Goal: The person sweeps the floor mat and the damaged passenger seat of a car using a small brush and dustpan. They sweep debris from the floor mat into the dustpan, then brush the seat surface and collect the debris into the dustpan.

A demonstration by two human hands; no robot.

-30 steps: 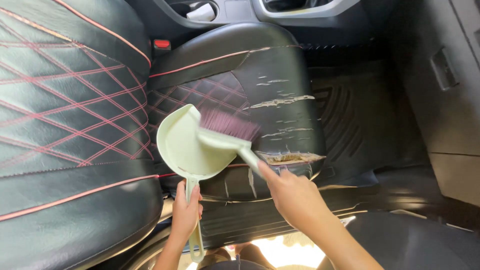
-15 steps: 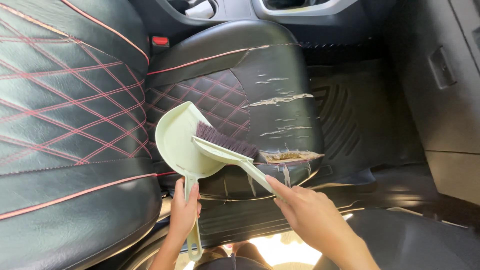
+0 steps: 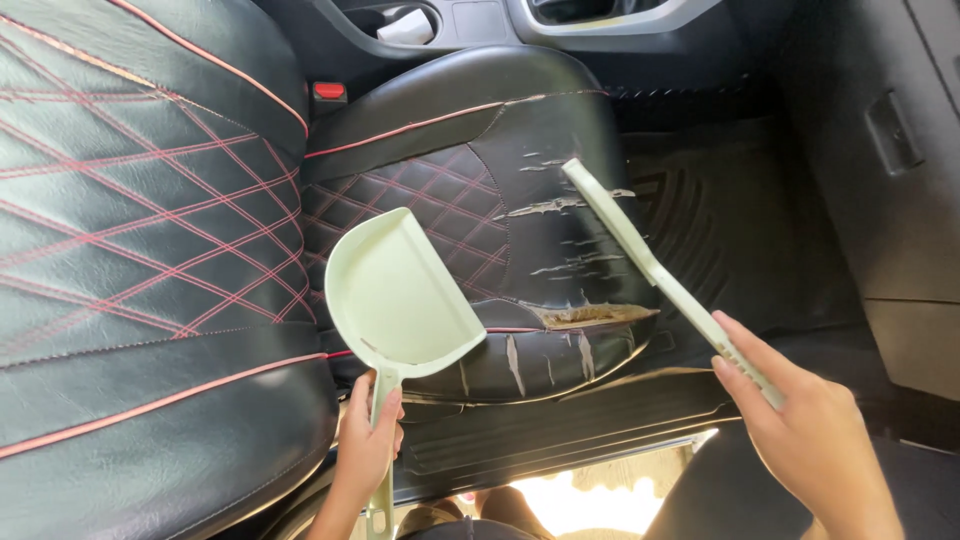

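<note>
Dustpan [image 3: 405, 300], pale green, sits at the centre left of the frame, tilted up over the front edge of the black car seat [image 3: 480, 200], its scoop facing the camera. Its thin handle runs down to the lower middle, where the left hand [image 3: 365, 445] has its fingers closed around it. At the lower right, the right hand [image 3: 805, 440] grips the handle end of a pale green brush [image 3: 655, 275], fingers wrapped over it; the brush reaches diagonally up toward the centre top, seen edge-on above the seat, well apart from the dustpan. The seat cushion shows red diamond stitching and cracked, peeling leather near its front right edge. A dark ribbed floor mat [image 3: 720, 230] lies at the right, and a red seat-belt buckle [image 3: 328, 92] shows at the upper left.
</note>
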